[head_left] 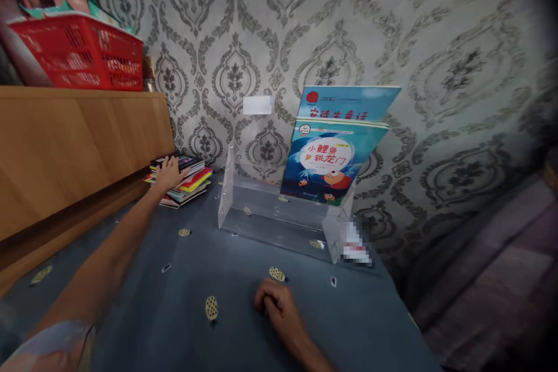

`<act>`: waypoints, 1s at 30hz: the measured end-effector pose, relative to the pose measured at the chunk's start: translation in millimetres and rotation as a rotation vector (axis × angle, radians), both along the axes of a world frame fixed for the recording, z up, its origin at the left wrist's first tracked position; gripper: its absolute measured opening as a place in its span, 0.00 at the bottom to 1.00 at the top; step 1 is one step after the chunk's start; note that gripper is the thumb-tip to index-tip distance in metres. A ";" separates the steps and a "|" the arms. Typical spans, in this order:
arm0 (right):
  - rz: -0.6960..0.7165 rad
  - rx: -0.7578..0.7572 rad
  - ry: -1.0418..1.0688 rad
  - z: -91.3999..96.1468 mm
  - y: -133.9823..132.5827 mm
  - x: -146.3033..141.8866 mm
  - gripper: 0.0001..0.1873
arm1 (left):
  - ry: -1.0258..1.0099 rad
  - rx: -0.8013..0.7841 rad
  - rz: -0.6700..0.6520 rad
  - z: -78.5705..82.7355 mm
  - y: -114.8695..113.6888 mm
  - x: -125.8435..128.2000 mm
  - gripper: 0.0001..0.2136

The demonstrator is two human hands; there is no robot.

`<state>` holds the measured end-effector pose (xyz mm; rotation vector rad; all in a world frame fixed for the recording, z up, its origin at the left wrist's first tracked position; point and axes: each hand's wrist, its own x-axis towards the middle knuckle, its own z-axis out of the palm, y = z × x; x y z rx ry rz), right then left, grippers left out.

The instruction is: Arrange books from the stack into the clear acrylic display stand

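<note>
On the far left of the table, my left hand (168, 174) reaches out and lies over the top of a stack of books (194, 182). Its fingers are stretched out on a dark-covered book (192, 161). My right hand (276, 301) rests on the tabletop at the front middle, its fingers curled in and no object showing in them. Behind it stands a clear plastic book rack (279, 231). Two thin blue picture books lean at the rack's right side: a front one (300, 177) with orange fish, and another (349, 96) partly hidden behind it.
A dark blue cloth (174, 314) with yellow pineapple-like prints covers the table. To the left is a wooden cabinet (82, 139) with a red basket (87, 52) on it. Patterned wallpaper (235, 70) backs the table. A blurred white item (355, 244) sits right of the rack.
</note>
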<state>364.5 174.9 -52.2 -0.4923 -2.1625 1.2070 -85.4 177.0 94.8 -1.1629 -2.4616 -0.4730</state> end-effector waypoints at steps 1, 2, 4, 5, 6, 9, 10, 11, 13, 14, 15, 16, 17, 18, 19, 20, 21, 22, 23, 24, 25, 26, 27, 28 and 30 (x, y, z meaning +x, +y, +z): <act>0.000 0.005 0.004 -2.0 0.9 0.1 0.13 | -0.012 -0.038 -0.007 0.5 5.2 -5.2 0.33; 0.002 0.005 0.007 -3.5 1.7 0.4 0.13 | -0.024 -0.076 -0.013 1.0 9.4 -9.6 0.34; 0.014 -0.004 0.008 -4.4 2.6 1.3 0.13 | -0.039 -0.145 -0.025 2.1 13.3 -16.0 0.35; 0.022 -0.008 0.008 -3.8 2.7 1.9 0.13 | -0.038 -0.173 -0.029 2.4 12.8 -17.6 0.36; 0.026 -0.008 0.007 -2.8 2.7 2.4 0.13 | -0.030 -0.197 -0.035 2.6 10.7 -18.2 0.36; 0.034 0.009 0.005 0.4 1.9 2.9 0.13 | 0.023 -0.254 -0.067 2.2 -2.9 -14.9 0.35; 0.034 0.016 0.007 0.9 1.6 2.8 0.13 | 0.044 -0.270 -0.080 2.0 -8.8 -12.9 0.35; 0.032 0.019 0.010 1.2 1.3 2.5 0.13 | 0.064 -0.285 -0.092 1.8 -14.6 -10.9 0.33; 0.028 0.018 0.011 1.2 0.8 2.0 0.13 | 0.097 -0.309 -0.104 2.2 -24.2 -7.2 0.30; 0.024 0.015 0.009 1.2 0.6 1.8 0.13 | 0.112 -0.318 -0.106 2.8 -27.5 -5.5 0.29; 0.021 0.011 0.003 1.5 0.4 1.7 0.13 | 0.127 -0.326 -0.105 3.5 -29.7 -3.7 0.26; 0.021 0.008 -0.005 2.0 0.2 1.7 0.13 | 0.141 -0.333 -0.103 4.4 -30.7 -1.8 0.24; 0.023 0.006 -0.013 2.7 0.0 1.8 0.13 | 0.154 -0.339 -0.100 5.3 -30.8 0.6 0.22; 0.022 0.006 -0.016 3.5 -0.2 2.0 0.13 | 0.166 -0.345 -0.096 6.2 -30.3 3.5 0.20; 0.020 0.006 -0.014 4.2 -0.4 2.1 0.13 | 0.177 -0.351 -0.091 7.0 -29.6 7.0 0.18; 0.021 0.007 -0.012 4.8 -0.6 2.2 0.13 | 0.187 -0.356 -0.086 7.6 -29.3 11.2 0.17; 0.024 0.007 -0.010 5.2 -0.7 2.3 0.13 | 0.197 -0.361 -0.081 8.0 -29.6 16.0 0.16; 0.026 0.006 -0.009 5.4 -0.8 2.3 0.13 | 0.206 -0.365 -0.076 8.1 -30.9 21.2 0.16; 0.026 0.004 -0.011 5.4 -0.8 2.2 0.13 | 0.216 -0.368 -0.073 7.8 -33.3 26.6 0.17; 0.024 0.003 -0.013 5.3 -0.8 2.1 0.13 | 0.224 -0.371 -0.073 7.2 -37.0 32.1 0.17; 0.021 0.003 -0.017 5.2 -0.7 1.8 0.13 | 0.233 -0.373 -0.075 6.0 -41.8 37.6 0.17; 0.018 0.007 -0.020 5.3 -0.7 1.6 0.13 | 0.240 -0.374 -0.079 4.4 -47.7 43.0 0.17; 0.017 0.011 -0.021 5.5 -0.6 1.2 0.13 | 0.245 -0.375 -0.083 2.3 -54.3 48.1 0.17; 0.020 0.016 -0.019 5.9 -0.6 0.9 0.13 | 0.248 -0.377 -0.088 -0.2 -61.4 53.0 0.17; 0.028 0.021 -0.011 7.4 -0.9 0.3 0.13 | 0.245 -0.385 -0.096 -6.4 -76.6 62.0 0.17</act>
